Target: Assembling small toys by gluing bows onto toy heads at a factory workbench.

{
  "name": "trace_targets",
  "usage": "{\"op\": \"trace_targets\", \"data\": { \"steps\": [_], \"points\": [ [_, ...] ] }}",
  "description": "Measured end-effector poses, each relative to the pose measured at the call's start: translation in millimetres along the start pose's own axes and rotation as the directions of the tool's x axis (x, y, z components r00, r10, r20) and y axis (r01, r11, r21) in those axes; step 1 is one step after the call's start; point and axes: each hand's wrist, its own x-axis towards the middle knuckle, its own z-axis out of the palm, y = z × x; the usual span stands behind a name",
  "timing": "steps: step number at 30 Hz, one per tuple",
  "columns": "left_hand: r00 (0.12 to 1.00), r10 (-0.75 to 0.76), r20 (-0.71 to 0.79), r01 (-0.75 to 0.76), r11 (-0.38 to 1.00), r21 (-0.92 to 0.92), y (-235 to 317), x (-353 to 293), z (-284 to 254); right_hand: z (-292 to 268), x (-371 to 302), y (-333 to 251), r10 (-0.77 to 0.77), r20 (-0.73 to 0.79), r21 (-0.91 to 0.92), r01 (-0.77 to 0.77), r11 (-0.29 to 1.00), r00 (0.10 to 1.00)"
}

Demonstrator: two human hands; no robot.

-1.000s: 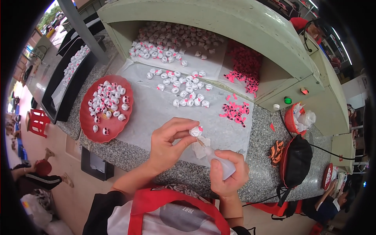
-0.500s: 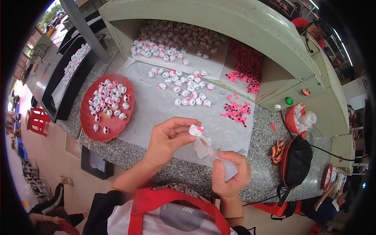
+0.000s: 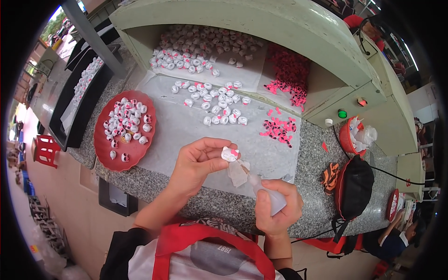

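Between the thumb and fingers of my left hand point(image 3: 198, 163) is a small white figurine head point(image 3: 229, 154) with a pink patch. My right hand point(image 3: 280, 207) grips a translucent squeeze bottle point(image 3: 271, 199), its thin nozzle pointing up and left, close beneath the head. Whether the tip touches the head I cannot tell. A crumpled scrap of white paper point(image 3: 238, 174) shows behind the nozzle. Farther off on the white sheet point(image 3: 172, 135) are several loose white heads point(image 3: 216, 109), and to their right a scatter of small pink pieces point(image 3: 278, 129).
A red scalloped plate point(image 3: 111, 157) of heads stands left. Behind is a green metal cabinet point(image 3: 233, 18) with heaped heads and pink pieces. To the right are a red basket point(image 3: 346, 136), a black bag point(image 3: 357, 189) and an orange-black scrunched cloth point(image 3: 330, 177). Black trays point(image 3: 74, 121) stand far left.
The view has shifted slightly. The head in my left hand has turned a little, with its pink patch facing more toward me. The bottle stays just below it.
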Motion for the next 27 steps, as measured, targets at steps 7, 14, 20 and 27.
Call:
{"op": "trace_targets", "data": {
  "steps": [7, 14, 20, 27],
  "points": [
    [1.000, -0.022, -0.013, 0.022, 1.000, 0.022, 4, -1, -3, 8, 2, -6, 0.005, 0.044, 0.024, -0.006, 1.000, 0.999],
    [0.993, 0.047, -0.108, -0.031, 0.988, 0.150, -6, 6, -18, 25, -15, 56, 0.723, 0.153, 0.444, -0.700, 0.559, 0.674],
    [0.998, -0.010, -0.067, 0.020, 0.988, 0.154, -15, 5, -8, 38, 33, 129, 0.509, -0.015, -0.390, -0.474, 0.789, 0.860],
    [0.996, -0.009, -0.090, 0.023, 0.987, 0.159, -22, 9, -6, 24, 18, 128, 0.383, 0.095, -0.478, -0.296, 0.827, 0.919]
  ]
}}
